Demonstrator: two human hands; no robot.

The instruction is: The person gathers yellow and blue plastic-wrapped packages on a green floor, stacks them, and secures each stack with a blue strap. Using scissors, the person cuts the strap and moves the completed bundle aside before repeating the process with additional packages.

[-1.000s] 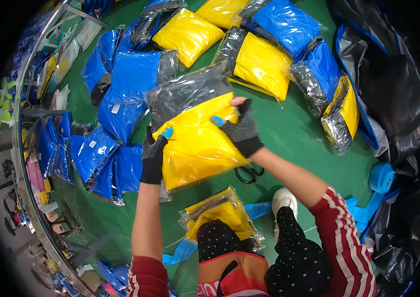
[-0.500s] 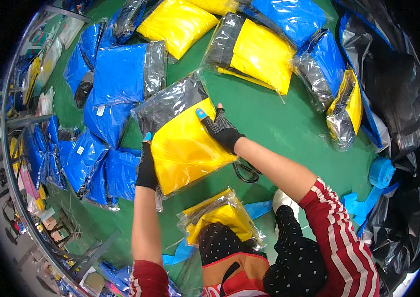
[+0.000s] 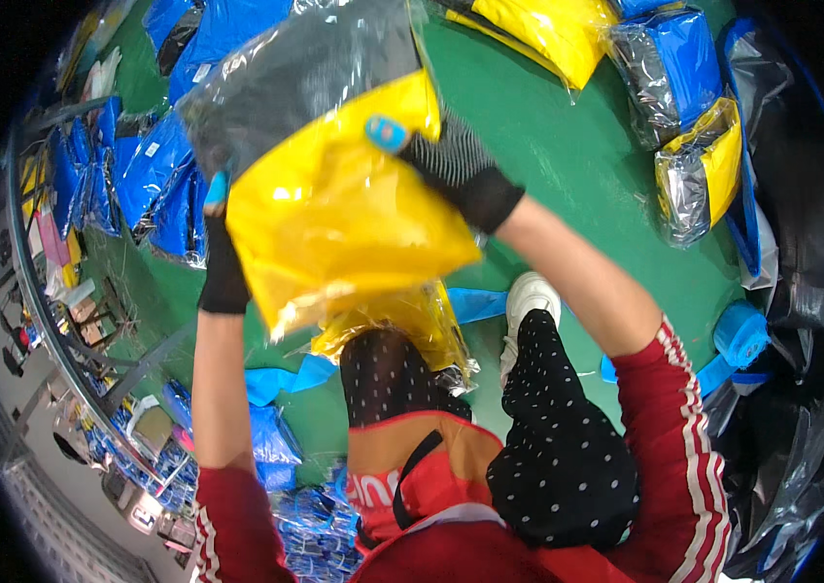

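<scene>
Head view: you are holding a yellow-and-grey bagged garment (image 3: 334, 185) up close to the camera, well above the green floor (image 3: 567, 146), and it fills the middle of the picture. Your left hand (image 3: 221, 257), in a black glove with a blue fingertip, grips the packet's left edge, its fingers wrapped behind the plastic so only the thumb side shows. Your right hand (image 3: 451, 160), in a striped black glove, pinches the top right of the yellow part, thumb on the front face. Both hands are closed on the packet, so neither is free. The packet's long axis runs from upper left, where the grey half lies, down to lower right, where the yellow half ends near your right wrist; it sits between the two hands, with the right hand higher and nearer the packet's middle, the left lower on the rim. Just beneath it, over your knee, a second yellow packet (image 3: 402, 325) lies on the floor, near a strip of blue plastic (image 3: 281, 374). Farther off, blue bagged garments (image 3: 154, 170) are laid in rows at the left, and more yellow and blue packets (image 3: 694, 160) lie at the upper right, beside black plastic sheeting (image 3: 810, 272). A white shoe (image 3: 527, 301) rests on the floor by your right forearm.
</scene>
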